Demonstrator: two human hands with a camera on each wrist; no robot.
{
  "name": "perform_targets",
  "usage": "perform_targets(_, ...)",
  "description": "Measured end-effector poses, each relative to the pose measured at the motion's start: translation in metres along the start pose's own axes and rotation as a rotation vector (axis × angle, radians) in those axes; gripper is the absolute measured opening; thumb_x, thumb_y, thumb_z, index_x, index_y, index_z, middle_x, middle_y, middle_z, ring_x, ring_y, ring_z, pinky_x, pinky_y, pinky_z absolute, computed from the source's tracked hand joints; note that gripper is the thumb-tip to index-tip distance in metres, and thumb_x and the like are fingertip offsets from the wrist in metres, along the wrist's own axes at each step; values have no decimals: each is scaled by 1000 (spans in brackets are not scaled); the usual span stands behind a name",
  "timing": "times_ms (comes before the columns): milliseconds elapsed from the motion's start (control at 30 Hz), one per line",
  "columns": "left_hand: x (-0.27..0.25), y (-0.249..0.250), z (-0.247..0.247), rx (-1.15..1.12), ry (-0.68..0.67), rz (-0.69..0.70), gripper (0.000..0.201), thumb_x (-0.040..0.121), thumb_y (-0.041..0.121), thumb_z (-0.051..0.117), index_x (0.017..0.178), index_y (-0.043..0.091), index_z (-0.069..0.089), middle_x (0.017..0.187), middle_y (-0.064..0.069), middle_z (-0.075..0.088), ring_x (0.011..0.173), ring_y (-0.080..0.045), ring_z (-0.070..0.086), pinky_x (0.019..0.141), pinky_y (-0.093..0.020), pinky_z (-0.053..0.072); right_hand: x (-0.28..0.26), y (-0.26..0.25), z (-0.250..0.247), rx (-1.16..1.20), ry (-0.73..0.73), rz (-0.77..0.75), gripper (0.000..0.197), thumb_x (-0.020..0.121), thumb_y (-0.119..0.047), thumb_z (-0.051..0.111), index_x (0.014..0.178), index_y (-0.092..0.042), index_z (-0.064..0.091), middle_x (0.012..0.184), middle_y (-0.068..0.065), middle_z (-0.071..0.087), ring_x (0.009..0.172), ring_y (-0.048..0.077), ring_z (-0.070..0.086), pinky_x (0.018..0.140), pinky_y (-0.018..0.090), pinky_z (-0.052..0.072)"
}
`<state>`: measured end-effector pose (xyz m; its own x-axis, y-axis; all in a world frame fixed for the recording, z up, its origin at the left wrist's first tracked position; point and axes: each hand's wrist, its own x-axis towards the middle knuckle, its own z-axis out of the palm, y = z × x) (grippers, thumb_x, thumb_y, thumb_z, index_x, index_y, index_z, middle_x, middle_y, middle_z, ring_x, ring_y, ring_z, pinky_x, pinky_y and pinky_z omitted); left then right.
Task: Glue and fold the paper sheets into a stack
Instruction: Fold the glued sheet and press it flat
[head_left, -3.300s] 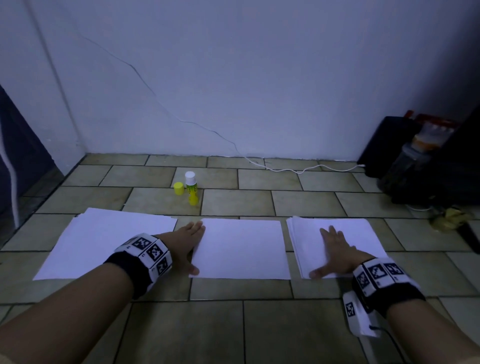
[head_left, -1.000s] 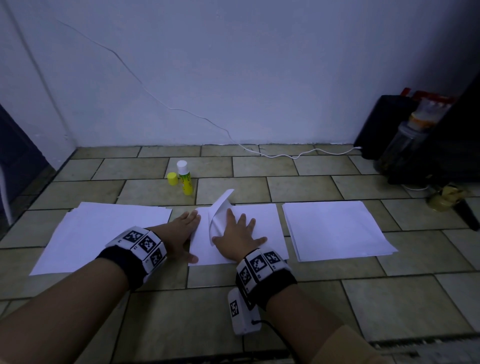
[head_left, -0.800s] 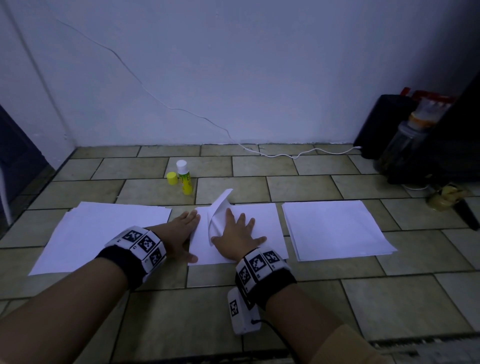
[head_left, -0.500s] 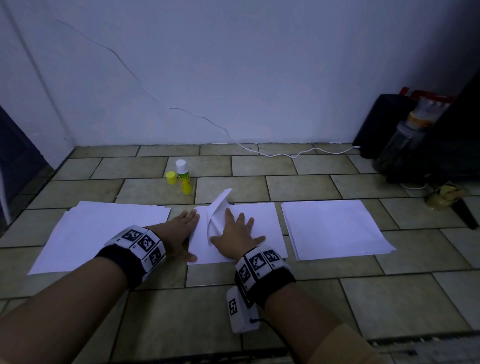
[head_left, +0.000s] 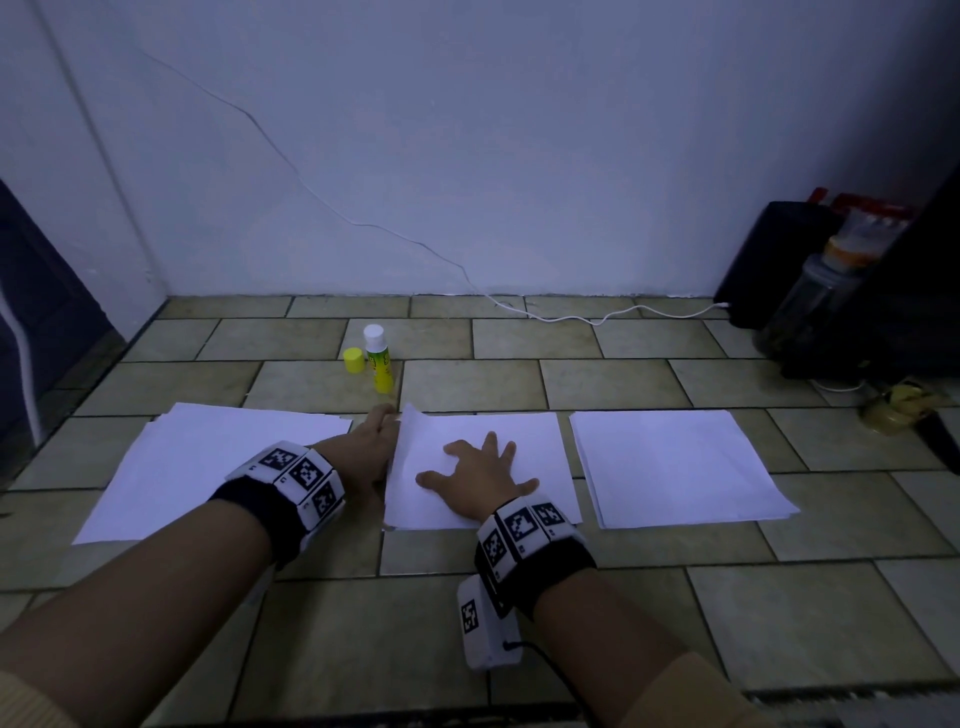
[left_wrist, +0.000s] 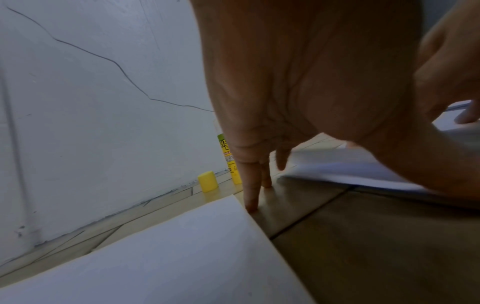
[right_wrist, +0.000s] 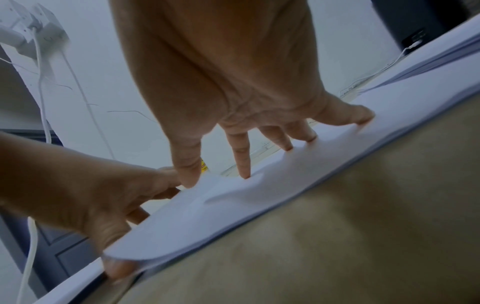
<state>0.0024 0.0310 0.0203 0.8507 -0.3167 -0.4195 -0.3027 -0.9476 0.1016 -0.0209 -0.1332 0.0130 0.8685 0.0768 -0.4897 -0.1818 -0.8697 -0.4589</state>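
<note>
Three white paper piles lie in a row on the tiled floor: left pile (head_left: 208, 467) (left_wrist: 168, 257), middle pile (head_left: 530, 452) (right_wrist: 259, 205), right pile (head_left: 670, 462). My right hand (head_left: 478, 478) (right_wrist: 221, 72) presses flat on the middle pile's top sheet, fingers spread. My left hand (head_left: 363, 447) (left_wrist: 298, 82) stands against that pile's left edge with straight fingers (left_wrist: 250, 185) touching the floor; its thumb lies under the slightly raised near-left corner. An uncapped glue stick (head_left: 378, 358) (left_wrist: 228, 156) stands behind the piles with its yellow cap (head_left: 354, 360) (left_wrist: 207, 182) beside it.
A white cable (head_left: 571, 314) runs along the foot of the back wall to a black box (head_left: 769, 260). A jar (head_left: 815, 291) and dark clutter fill the right corner, with a yellowish object (head_left: 898, 400) on the floor. A dark door (head_left: 31, 312) is at left.
My right hand came over from the right pile to the middle one. The top sheet's upturned far-left flap has dropped nearly flat in the last half second; only its left edge stays raised.
</note>
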Motion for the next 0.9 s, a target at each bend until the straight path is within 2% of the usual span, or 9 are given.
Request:
perform_targets(67,-1,-1,-6,11,2,-20,89,88,28,67,150,0,9,155,-13,10,143,-33,21,113,-36,23,1,0,1,-1,9,8,62,89,-54,53,144,-35,34,160,6,-5,146,32,-12,107,70,0)
perform_targets(200,-6,10,-20,227,-87,6,99,89,42,62,150,-2,-2,157,-15,5,146,-37,0,117,-41,-1,4,0,2,-18,19,13,54,92,-42,53,143,-37,35,160,4,-4,146,32,-11,107,69,1)
perform_targets(267,-5,10,-23,103,-78,-57,92,87,30,67,145,-11,7,153,-21,10,144,-37,10,118,-38,11,4,0,3,-10,21,16,52,93,-35,53,142,-38,35,160,4,-5,146,31,-12,107,69,0)
perform_targets(333,1,3,-25,-49,67,-38,53,85,6,63,129,-4,35,143,-20,28,129,-32,37,105,-30,32,4,-1,3,-9,19,19,52,93,-27,52,142,-38,35,160,4,-7,146,31,-13,108,68,-1)
perform_targets(400,2,3,-26,-102,165,-9,36,85,-6,53,120,0,46,141,-16,33,128,-29,39,100,-28,33,4,-2,3,-15,17,19,54,93,-20,51,141,-38,35,160,4,-7,146,31,-14,108,68,0)
perform_targets(467,4,8,-24,-87,131,24,44,90,6,58,131,6,44,151,-11,26,140,-23,26,109,-28,26,5,-2,3,-25,16,20,57,91,-16,53,140,-39,35,159,4,-4,146,31,-13,108,69,2)
perform_targets(567,3,16,-13,27,-53,-1,87,88,39,66,151,8,16,161,-7,7,147,-19,10,116,-31,16,7,-2,2,-51,15,22,59,91,-16,56,140,-39,34,157,4,0,146,32,-11,107,70,6)
perform_targets(633,1,15,-8,75,-119,-31,105,83,46,70,153,6,3,162,-7,-4,149,-20,4,118,-33,15,8,-2,1,-70,13,25,60,90,-18,58,140,-39,33,155,5,6,145,33,-8,106,70,10)
perform_targets(900,4,16,-7,253,-139,-7,115,83,56,64,150,-3,-8,160,-12,-12,149,-23,-6,119,-43,14,12,-7,0,-174,-30,27,63,86,-31,63,139,-31,29,147,14,15,141,43,2,103,64,31)
